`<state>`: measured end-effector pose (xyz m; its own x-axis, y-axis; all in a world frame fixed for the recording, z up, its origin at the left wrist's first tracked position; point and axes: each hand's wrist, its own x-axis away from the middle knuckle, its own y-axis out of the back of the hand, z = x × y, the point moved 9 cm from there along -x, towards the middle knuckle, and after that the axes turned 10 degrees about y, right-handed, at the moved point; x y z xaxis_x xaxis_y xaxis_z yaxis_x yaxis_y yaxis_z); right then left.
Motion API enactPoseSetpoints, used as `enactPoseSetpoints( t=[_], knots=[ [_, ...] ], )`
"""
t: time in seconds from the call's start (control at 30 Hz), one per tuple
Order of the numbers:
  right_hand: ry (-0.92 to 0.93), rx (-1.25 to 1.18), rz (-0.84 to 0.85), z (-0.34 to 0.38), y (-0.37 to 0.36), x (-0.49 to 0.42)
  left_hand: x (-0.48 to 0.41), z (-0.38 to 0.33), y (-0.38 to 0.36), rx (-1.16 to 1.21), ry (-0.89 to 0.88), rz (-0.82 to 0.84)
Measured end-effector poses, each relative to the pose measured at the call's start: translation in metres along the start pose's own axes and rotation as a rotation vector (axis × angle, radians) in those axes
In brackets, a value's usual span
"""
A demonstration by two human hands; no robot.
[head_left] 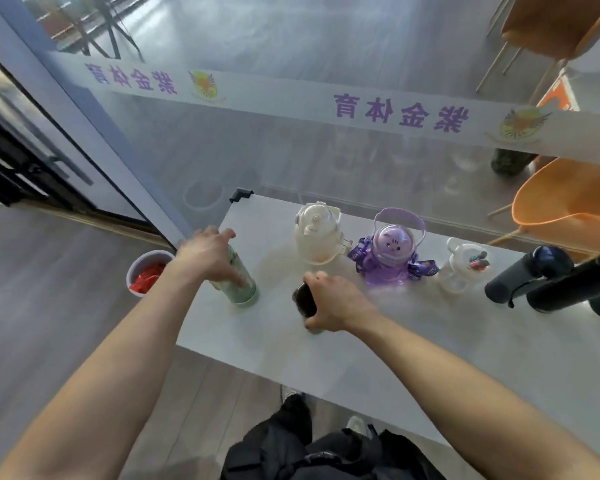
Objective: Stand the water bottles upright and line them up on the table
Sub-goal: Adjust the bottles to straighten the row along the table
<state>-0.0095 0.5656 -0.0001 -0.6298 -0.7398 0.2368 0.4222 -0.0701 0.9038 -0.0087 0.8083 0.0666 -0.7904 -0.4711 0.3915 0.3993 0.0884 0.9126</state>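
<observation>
Head view: our left hand [208, 256] wraps the pale green bottle [241, 289] near the table [430, 358]'s left edge, our right hand [329, 304] clasps a black bottle [304, 299]. Both seem to be mid-standing; next, we judge, align them with the far row, led by the cream bottle [316, 237].

Both my arms reach forward, bare to above the elbow. My left hand [208, 256] sits near the table's left edge, palm down, fingers curled round a bottle [238, 284]. My right hand [333, 304] is lower and nearer the front edge, knuckles up, clamped over a dark bottle [303, 299].
</observation>
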Motion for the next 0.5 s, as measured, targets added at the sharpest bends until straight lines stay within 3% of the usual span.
enactPoseSetpoints(
  t=[0.2, 0.33, 0.5],
  knots=[
    [-0.059, -0.082, -0.182, 0.005, 0.021, -0.035, -0.018, 0.015, -0.005, 0.122, -0.102, -0.107],
    [-0.112, -0.062, -0.269, 0.012, 0.044, -0.083, -0.052, 0.019, 0.008, 0.169, -0.166, -0.069],
    [-0.188, 0.007, -0.295, 0.021, 0.058, -0.145, -0.100, 0.024, 0.036, 0.129, -0.269, -0.123]
  ],
)
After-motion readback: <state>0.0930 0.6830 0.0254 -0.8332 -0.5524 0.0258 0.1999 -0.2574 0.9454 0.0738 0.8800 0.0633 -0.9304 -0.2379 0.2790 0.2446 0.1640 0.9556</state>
